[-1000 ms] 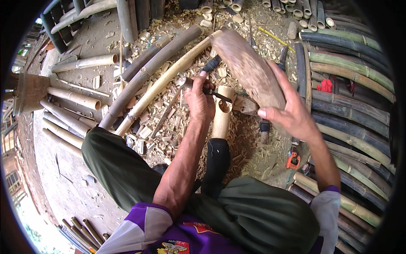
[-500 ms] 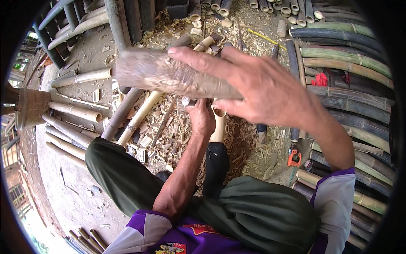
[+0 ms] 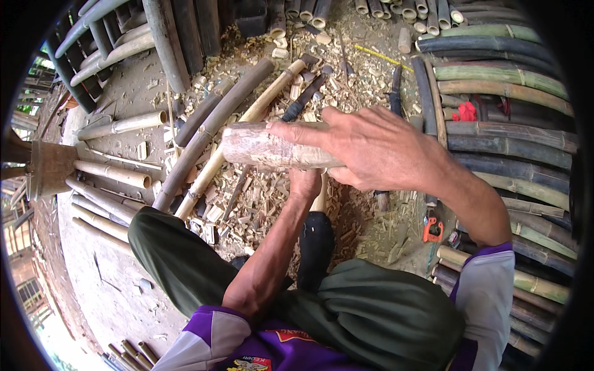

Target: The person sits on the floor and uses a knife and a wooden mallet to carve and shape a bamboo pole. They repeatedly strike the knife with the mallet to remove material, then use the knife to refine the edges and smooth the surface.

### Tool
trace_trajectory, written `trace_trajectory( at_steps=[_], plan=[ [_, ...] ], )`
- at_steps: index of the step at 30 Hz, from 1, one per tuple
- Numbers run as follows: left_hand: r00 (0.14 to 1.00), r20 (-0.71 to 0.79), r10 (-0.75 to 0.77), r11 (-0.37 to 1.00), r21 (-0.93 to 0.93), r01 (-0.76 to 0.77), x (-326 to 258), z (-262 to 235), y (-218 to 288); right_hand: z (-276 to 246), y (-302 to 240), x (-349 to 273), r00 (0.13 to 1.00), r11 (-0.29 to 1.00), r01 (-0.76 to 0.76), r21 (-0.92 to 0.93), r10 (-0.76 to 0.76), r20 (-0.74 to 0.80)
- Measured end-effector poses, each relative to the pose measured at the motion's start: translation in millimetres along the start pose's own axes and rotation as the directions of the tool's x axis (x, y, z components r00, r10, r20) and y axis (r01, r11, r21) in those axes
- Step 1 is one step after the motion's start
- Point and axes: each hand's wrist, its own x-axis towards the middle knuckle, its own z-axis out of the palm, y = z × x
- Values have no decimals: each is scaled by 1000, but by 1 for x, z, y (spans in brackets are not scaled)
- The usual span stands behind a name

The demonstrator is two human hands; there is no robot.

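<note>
My right hand is closed around a thick wooden mallet, a rough pale-brown block lying level and pointing left. Directly beneath it is my left hand, closed and partly covered by the mallet. What the left hand grips is hidden now; half a second ago a round metal tool end showed beside its thumb. A pale bamboo pole stands out just right of the left hand, running down toward my dark-covered foot. Its upper end is hidden behind the mallet.
Wood chips cover the ground around my feet. Bamboo poles lie to the left, with a dark-handled blade beyond. Stacked bamboo fills the right side. An orange-handled tool and a yellow measuring strip lie nearby.
The mallet has come down and to the right, looking smaller and less blurred. It now covers the left hand's upper part and the pole's open end. My left hand has shifted slightly right.
</note>
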Motion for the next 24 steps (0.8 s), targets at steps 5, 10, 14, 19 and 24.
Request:
trace_trajectory(
  at_steps=[5, 10, 14, 19, 24],
  plan=[
    [917, -261, 303, 953, 62, -297, 4, 18, -15, 0, -6, -3, 921, 943, 164, 291, -41, -386],
    [991, -78, -111, 970, -227, 91, 4, 16, -17, 2, 0, -9, 997, 984, -70, 162, 75, -26],
    [922, -387, -5, 921, -361, -147, -15, 6, 31, 18, 8, -16, 984, 933, -138, 333, 168, -62],
    [995, -83, 47, 990, -128, -57, -26, -23, 37, 24, 12, -24, 947, 885, 31, 465, 123, -297],
    [983, -69, 170, 985, 23, -169, -22, -22, 26, 30, 14, -20, 960, 915, 4, 403, 109, -257]
  ],
)
